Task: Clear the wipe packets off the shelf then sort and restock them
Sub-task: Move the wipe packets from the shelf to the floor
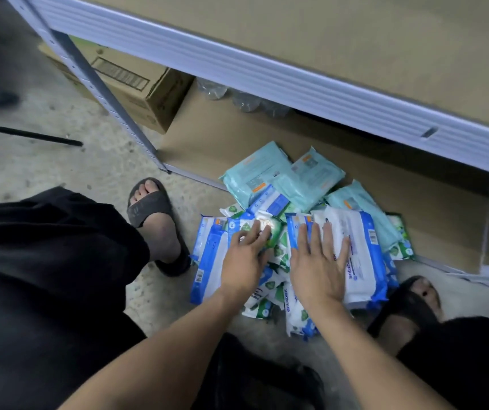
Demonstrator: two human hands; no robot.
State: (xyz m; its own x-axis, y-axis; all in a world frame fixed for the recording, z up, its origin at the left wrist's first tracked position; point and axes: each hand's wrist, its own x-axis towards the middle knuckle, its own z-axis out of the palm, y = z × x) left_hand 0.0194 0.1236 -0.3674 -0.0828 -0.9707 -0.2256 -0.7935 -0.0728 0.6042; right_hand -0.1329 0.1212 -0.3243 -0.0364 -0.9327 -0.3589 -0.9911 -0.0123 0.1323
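Pile of wipe packets (299, 232): recorded lying across the front edge of the lowest shelf board (237, 134) and spilling onto the concrete floor (59, 167).

- Teal packets (267, 170): found at the far side of the pile, on the board.
- Blue-and-white packets (358, 247): found at the near side of the pile, overlapping one another.
- Small green-and-white packet (273, 229): found on top of the pile, left of its middle.

Left hand (244, 258): extended from a bare forearm over the left half of the pile, palm down. Its fingers (256, 229) were bent over the small green-and-white packet, and the packet was held by them.

Right hand (318, 261): laid flat on the right half of the pile, palm down. Its fingers (327, 235) were held straight and spread wide, and a blue-and-white packet was pressed beneath them; nothing was grasped.

Feet in dark sandals: one (154, 220) was placed just left of the pile, the other (415, 303) at its near right corner.

Cardboard box (136, 93): stored well beyond the pile to the left, on the same board.

Clear plastic items (237, 99): noted behind the pile, too blurred to be identified.

Pale metal shelf rail (267, 75): noted above the pile.
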